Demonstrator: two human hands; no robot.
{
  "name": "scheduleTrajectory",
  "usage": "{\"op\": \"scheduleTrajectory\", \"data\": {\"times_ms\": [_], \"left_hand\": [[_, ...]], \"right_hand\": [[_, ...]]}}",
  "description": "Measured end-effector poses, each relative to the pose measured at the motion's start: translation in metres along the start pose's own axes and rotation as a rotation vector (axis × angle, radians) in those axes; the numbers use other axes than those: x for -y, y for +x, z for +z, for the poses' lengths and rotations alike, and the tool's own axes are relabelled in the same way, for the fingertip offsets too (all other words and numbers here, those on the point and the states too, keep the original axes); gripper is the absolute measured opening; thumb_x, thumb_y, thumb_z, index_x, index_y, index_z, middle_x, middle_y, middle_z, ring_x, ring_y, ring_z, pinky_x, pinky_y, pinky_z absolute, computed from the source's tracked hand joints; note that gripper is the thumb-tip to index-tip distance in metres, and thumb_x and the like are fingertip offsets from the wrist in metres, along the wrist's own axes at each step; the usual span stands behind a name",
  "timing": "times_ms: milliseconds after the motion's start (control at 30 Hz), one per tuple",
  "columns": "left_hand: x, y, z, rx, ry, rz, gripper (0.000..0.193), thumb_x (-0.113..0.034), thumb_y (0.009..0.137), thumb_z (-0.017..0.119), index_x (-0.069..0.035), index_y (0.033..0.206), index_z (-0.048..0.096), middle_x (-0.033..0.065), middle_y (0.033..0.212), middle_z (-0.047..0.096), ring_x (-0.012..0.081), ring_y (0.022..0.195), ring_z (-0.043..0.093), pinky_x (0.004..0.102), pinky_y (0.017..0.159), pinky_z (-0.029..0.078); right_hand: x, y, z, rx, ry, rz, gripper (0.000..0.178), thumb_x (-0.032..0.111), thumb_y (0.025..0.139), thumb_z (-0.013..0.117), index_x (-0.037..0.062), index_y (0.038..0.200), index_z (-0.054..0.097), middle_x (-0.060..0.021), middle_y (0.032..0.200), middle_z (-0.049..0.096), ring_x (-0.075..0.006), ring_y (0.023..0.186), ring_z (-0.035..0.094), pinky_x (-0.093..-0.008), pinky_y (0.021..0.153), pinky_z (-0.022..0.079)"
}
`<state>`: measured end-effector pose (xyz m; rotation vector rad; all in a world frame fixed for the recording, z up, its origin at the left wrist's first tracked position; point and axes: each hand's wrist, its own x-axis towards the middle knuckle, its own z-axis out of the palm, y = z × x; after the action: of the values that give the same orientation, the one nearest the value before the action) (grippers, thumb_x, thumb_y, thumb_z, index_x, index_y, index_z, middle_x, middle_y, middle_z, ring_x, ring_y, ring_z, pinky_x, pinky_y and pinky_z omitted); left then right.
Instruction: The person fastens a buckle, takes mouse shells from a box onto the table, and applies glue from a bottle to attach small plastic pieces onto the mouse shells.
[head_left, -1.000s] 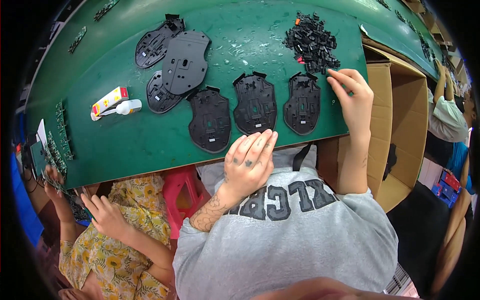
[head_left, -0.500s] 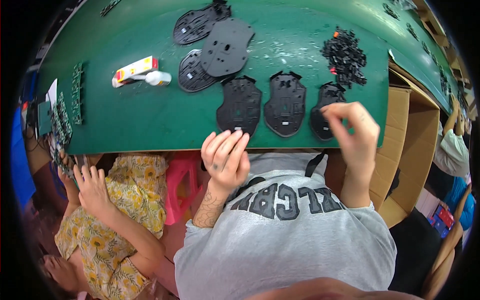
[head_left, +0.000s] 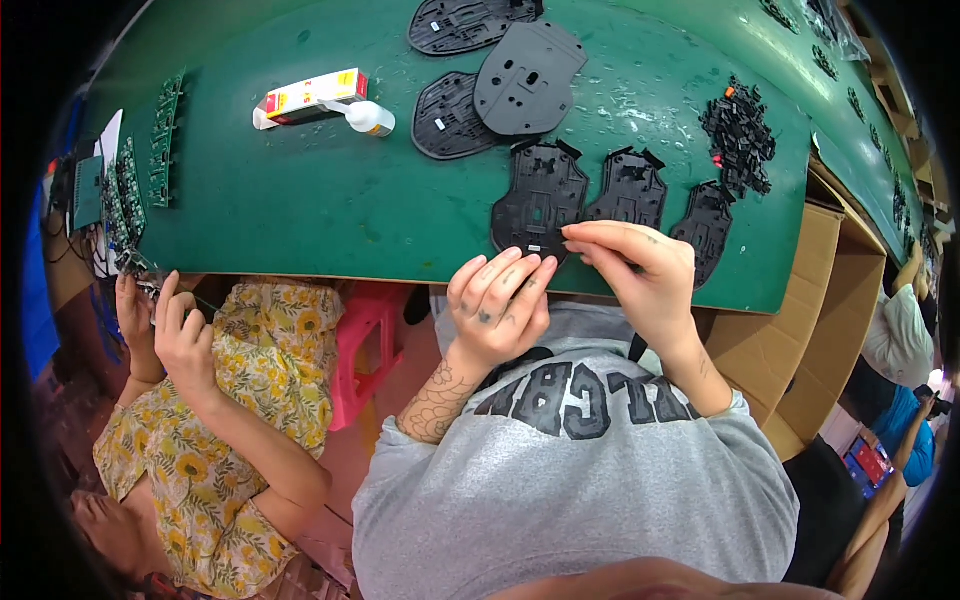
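Three black plastic shells lie in a row along the near table edge: a left shell (head_left: 538,200), a middle shell (head_left: 632,190) partly covered by my right hand, and a right shell (head_left: 704,230). My left hand (head_left: 500,308) is half curled at the left shell's near edge, fingertips close together by a small pale label; its palm is hidden. Over that shell's right side, my right hand (head_left: 640,268) pinches with thumb and forefinger; anything between them is too small to make out. A pile of small black plastic parts (head_left: 740,140) lies at the far right.
Farther back, more black shells (head_left: 530,80) overlap. A white bottle (head_left: 370,118) lies against a small carton (head_left: 315,95). Circuit boards (head_left: 165,140) lie at far left, where another person's hands (head_left: 165,325) work. An open cardboard box (head_left: 790,320) stands off the table's right end.
My right hand has moved left from the right shell to the left shell, still pinching. My left hand stays at the left shell's near edge. The whole view has shifted.
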<state>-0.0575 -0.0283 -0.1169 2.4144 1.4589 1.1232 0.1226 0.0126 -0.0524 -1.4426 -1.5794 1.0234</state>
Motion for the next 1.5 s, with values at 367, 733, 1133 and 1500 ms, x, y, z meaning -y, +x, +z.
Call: {"op": "scheduleTrajectory", "data": {"times_ms": [367,733,1133,1500], "left_hand": [[0.000,0.003,0.000,-0.017,-0.011,-0.005,0.034,-0.016,0.075,0.065,-0.015,0.108,0.073,-0.0040,0.110,0.064,0.0138,0.109,0.057,0.0349,0.100,0.037],[0.000,0.003,0.000,-0.003,-0.019,-0.008,0.034,-0.015,0.076,0.064,-0.014,0.109,0.073,-0.0035,0.112,0.063,0.0137,0.110,0.057,0.0348,0.101,0.036],[-0.001,0.006,-0.008,0.032,0.029,0.014,0.036,-0.014,0.076,0.065,-0.014,0.112,0.072,-0.0014,0.113,0.064,0.0155,0.112,0.056,0.0374,0.102,0.037],[0.073,0.124,-0.039,-0.319,0.002,-0.491,0.055,-0.021,0.080,0.078,0.001,0.123,0.051,0.0091,0.107,0.053,0.0164,0.072,0.049,0.0319,0.071,0.045]], "right_hand": [[-0.006,0.003,0.010,-0.059,-0.313,-0.232,0.021,0.002,0.066,0.078,0.0090,0.085,0.073,-0.0023,0.085,0.058,-0.0209,0.083,0.053,-0.0311,0.068,0.044],[-0.009,0.002,0.013,-0.107,-0.319,-0.227,0.019,0.000,0.066,0.077,0.0078,0.082,0.071,-0.0036,0.082,0.058,-0.0223,0.082,0.054,-0.0322,0.069,0.043],[0.019,0.029,-0.002,0.194,-0.391,0.008,0.007,0.009,0.072,0.070,0.0065,0.076,0.065,-0.0047,0.072,0.058,-0.0245,0.075,0.055,-0.0349,0.068,0.046],[0.010,0.006,-0.020,-0.082,-0.284,-0.173,0.018,0.019,0.078,0.076,0.0082,0.091,0.071,-0.0001,0.065,0.055,-0.0146,0.063,0.054,-0.0289,0.059,0.046]]}}
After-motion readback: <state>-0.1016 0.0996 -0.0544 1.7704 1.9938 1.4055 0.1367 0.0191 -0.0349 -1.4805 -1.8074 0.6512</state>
